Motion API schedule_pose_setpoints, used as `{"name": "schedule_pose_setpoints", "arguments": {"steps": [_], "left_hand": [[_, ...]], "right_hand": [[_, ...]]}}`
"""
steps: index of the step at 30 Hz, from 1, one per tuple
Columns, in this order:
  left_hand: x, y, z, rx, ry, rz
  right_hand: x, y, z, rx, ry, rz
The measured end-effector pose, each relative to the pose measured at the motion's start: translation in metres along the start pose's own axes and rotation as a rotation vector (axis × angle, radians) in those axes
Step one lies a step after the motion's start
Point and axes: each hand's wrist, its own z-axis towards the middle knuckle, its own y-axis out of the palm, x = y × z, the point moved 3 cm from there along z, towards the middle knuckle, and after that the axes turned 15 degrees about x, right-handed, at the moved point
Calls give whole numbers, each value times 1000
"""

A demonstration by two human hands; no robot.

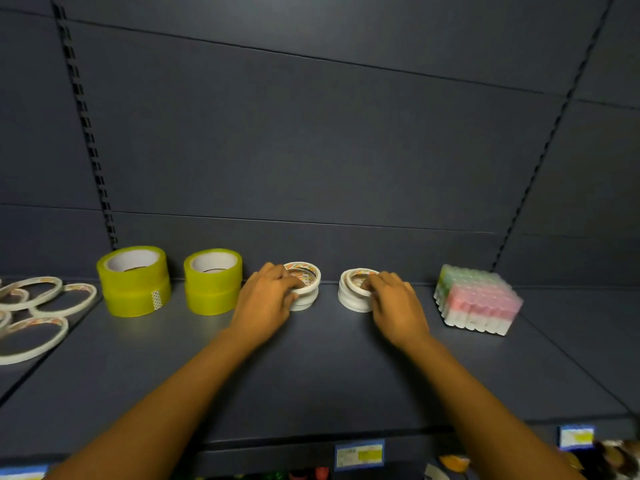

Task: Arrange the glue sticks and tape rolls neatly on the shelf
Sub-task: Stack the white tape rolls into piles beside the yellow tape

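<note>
1. A dark grey panelled back wall (311, 133) rose behind the display.
2. Two black slotted upright rails (85, 123) ran up that wall, left and right.
3. Blue-edged paper price labels (359, 454) sat along the front edge below.
4. Blurred colourful goods (613, 455) lay underneath, at lower right.

Looking at a dark grey back wall (311, 140) made of long flat panels. Running up both sides, two thin metal strips (86, 133) full of little holes. Sitting along the front edge below, small blue price tags (359, 453). Glowing only dimly everywhere.
</note>
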Motion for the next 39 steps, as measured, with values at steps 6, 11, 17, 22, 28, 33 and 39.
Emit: {"name": "schedule_pose_setpoints", "arguments": {"steps": [6, 11, 17, 22, 28, 33, 39], "left_hand": [[-10, 22, -1, 30, -65, -28], [-13, 30, -13, 77, -113, -35], [-14, 34, -14, 126, -138, -42], [-16, 37, -18, 124, -150, -39], [-18, 39, -22, 113, -142, -36], [-18, 41, -24, 107, -119, 0], [-8, 30, -27, 70, -126, -6]], "right_hand": [[13, 27, 7, 58, 17, 64], [24, 42, -3, 72, 54, 143], [27, 51, -4, 91, 93, 188], [27, 55, -13, 124, 99, 212], [25, 51, -14, 141, 62, 175], [20, 47, -13, 147, 41, 112], [14, 45, -14, 100, 8, 26]]}}
